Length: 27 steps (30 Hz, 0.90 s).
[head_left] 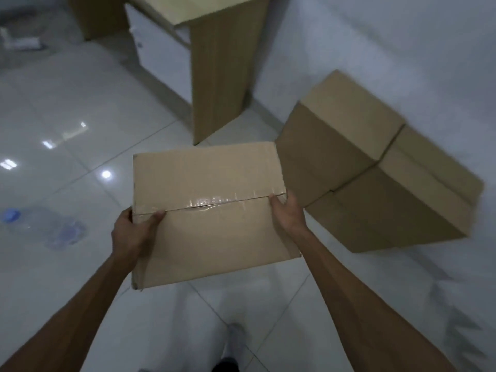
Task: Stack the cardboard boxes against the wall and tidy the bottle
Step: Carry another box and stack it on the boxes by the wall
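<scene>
head view: both hands' fingers [157, 216] clasp unlabelled taped box [212, 210].

Taped box [212, 210] between both hands

No legible text on the taped cardboard box [212, 210] or elsewhere.

Left grip [134, 232], right grip [288, 214] clasped, outstretched.
</scene>
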Motion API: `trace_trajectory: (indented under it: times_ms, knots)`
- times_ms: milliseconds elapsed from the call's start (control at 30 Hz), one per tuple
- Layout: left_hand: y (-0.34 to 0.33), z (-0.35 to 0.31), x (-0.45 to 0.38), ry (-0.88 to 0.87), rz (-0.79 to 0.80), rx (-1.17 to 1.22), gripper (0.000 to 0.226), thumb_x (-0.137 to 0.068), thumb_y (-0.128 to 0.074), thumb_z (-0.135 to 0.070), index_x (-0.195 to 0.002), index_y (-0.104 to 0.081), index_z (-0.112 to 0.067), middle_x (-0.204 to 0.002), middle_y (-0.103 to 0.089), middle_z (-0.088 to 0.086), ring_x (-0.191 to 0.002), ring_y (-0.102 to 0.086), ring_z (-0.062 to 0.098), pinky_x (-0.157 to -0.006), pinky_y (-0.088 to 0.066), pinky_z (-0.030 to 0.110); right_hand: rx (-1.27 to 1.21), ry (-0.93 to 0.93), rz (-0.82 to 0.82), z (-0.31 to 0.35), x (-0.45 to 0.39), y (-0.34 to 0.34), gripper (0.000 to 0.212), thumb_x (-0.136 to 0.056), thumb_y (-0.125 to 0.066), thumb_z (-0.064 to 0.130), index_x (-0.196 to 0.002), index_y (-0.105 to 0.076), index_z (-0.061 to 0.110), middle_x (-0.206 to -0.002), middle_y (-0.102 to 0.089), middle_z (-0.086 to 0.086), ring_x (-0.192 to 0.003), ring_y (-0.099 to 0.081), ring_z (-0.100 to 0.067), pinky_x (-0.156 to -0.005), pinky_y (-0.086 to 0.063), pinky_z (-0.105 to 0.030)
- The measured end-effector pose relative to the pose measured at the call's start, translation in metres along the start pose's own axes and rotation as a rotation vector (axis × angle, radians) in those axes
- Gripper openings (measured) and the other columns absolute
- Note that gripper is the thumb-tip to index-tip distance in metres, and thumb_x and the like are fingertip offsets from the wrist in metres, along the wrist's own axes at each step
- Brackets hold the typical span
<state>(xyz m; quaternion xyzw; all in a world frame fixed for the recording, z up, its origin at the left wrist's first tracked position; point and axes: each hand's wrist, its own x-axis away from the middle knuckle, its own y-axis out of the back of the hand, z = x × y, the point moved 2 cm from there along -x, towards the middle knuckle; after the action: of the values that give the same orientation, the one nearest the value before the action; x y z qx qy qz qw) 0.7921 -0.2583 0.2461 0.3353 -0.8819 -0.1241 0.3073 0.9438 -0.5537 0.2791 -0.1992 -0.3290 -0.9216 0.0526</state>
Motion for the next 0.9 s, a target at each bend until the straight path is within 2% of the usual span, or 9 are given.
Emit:
trace_trajectory:
  times_ms: [100, 167, 267, 400, 533, 633, 700, 900]
  knots:
    - [-0.016, -0.07, 0.012, -0.028, 0.083, -0.036, 0.072, -0.073, -0.079, -0.049, -0.13, -0.057, -0.01, -0.126, -0.064, 0.014, -0.109, -0.061, 0.035, -0.095, -0.05, 0.05, -0.037, -0.033, -0.068, 0.016, 0.007, 0.064, 0.045, -0.096, -0.051, 0.037, -0.134, -0.048, 0.012, -0.136, -0.056, -0.005, -0.124, -0.052, -0.025, -0.093, -0.037, -0.025]
    - [-0.024, -0.119, 0.021, -0.044, 0.13, -0.055, 0.08, -0.067, -0.081, -0.055, -0.129, -0.058, -0.011, -0.124, -0.065, 0.012, -0.107, -0.062, 0.033, -0.094, -0.051, 0.051, -0.066, -0.053, -0.109, 0.03, 0.011, 0.105, 0.044, -0.097, -0.05, 0.037, -0.133, -0.047, 0.011, -0.134, -0.056, -0.007, -0.123, -0.052, -0.026, -0.088, -0.035, -0.025]
    - [-0.035, -0.186, 0.04, -0.092, 0.174, -0.09, 0.08, -0.069, -0.081, -0.053, -0.132, -0.056, -0.01, -0.125, -0.064, 0.013, -0.108, -0.061, 0.034, -0.094, -0.051, 0.049, -0.105, -0.041, -0.162, 0.046, 0.016, 0.16, 0.04, -0.097, -0.049, 0.038, -0.128, -0.051, 0.013, -0.127, -0.061, -0.008, -0.115, -0.057, -0.027, -0.081, -0.037, -0.026]
    - [-0.046, -0.26, 0.075, -0.176, 0.238, -0.113, 0.08, -0.066, -0.081, -0.055, -0.127, -0.059, -0.01, -0.123, -0.065, 0.014, -0.105, -0.062, 0.034, -0.093, -0.052, 0.051, -0.184, -0.053, -0.204, 0.064, 0.033, 0.225, 0.038, -0.097, -0.048, 0.035, -0.127, -0.051, 0.012, -0.124, -0.061, -0.008, -0.112, -0.058, -0.027, -0.081, -0.039, -0.027]
    - [-0.063, -0.317, 0.109, -0.226, 0.293, -0.104, 0.074, -0.067, -0.083, -0.051, -0.125, -0.061, -0.01, -0.123, -0.065, 0.014, -0.104, -0.062, 0.032, -0.091, -0.053, 0.047, -0.244, -0.056, -0.257, 0.074, 0.047, 0.284, 0.038, -0.095, -0.047, 0.035, -0.127, -0.051, 0.014, -0.123, -0.062, -0.007, -0.111, -0.059, -0.028, -0.092, -0.047, -0.035]
    - [-0.084, -0.35, 0.128, -0.239, 0.349, -0.082, 0.075, -0.069, -0.083, -0.047, -0.128, -0.059, -0.008, -0.126, -0.064, 0.015, -0.109, -0.061, 0.032, -0.094, -0.052, 0.047, -0.233, -0.091, -0.299, 0.073, 0.053, 0.324, 0.042, -0.096, -0.047, 0.036, -0.129, -0.049, 0.011, -0.126, -0.059, -0.009, -0.11, -0.058, -0.028, -0.084, -0.045, -0.032]
    - [-0.103, -0.369, 0.141, -0.257, 0.39, -0.063, 0.072, -0.073, -0.082, -0.041, -0.13, -0.057, -0.006, -0.125, -0.062, 0.014, -0.107, -0.06, 0.03, -0.091, -0.05, 0.042, -0.23, -0.105, -0.346, 0.071, 0.055, 0.349, 0.043, -0.095, -0.049, 0.036, -0.13, -0.049, 0.01, -0.126, -0.059, -0.01, -0.112, -0.058, -0.028, -0.079, -0.04, -0.029]
    - [-0.163, -0.417, 0.166, -0.316, 0.512, -0.051, 0.065, -0.073, -0.083, -0.038, -0.126, -0.062, -0.007, -0.121, -0.065, 0.013, -0.103, -0.061, 0.029, -0.089, -0.052, 0.04, -0.269, -0.173, -0.454, 0.053, 0.056, 0.417, 0.048, -0.091, -0.053, 0.041, -0.131, -0.052, 0.014, -0.128, -0.061, -0.009, -0.115, -0.058, -0.03, -0.095, -0.047, -0.037]
